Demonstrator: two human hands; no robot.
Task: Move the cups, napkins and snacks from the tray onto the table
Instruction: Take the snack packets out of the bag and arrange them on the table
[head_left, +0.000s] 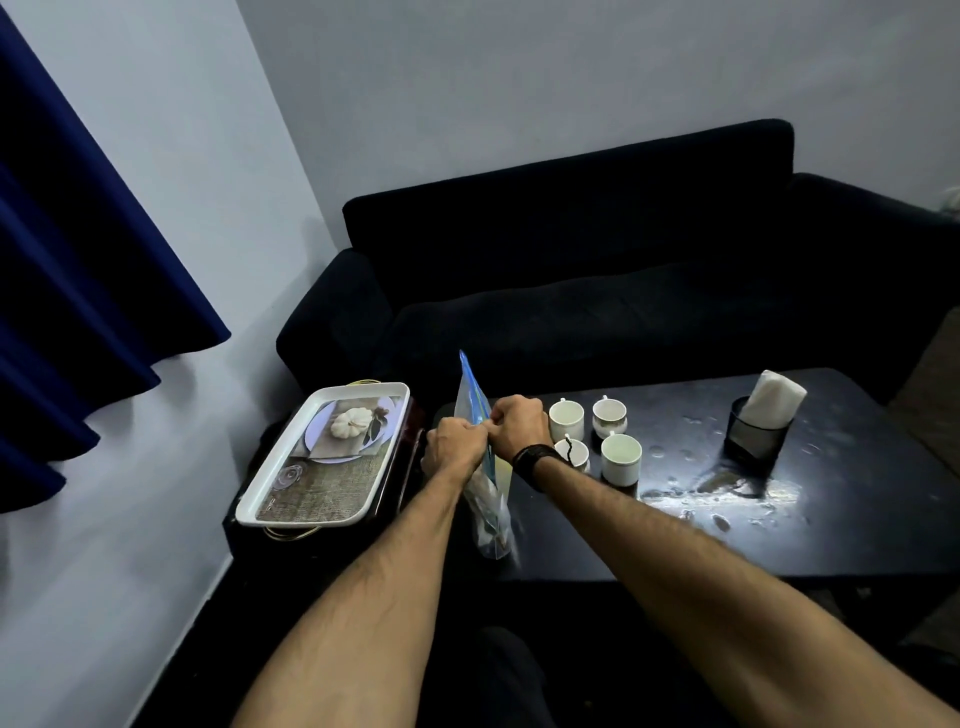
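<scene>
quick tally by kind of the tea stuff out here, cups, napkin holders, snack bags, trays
cups: 4
napkin holders: 1
snack bags: 1, gripped by both hands
trays: 1
total: 7

we could read no text, label, brand or number anywhere; the tray (291, 467) bore only a printed picture, and the snack bag's (475, 410) markings were too blurred.
</scene>
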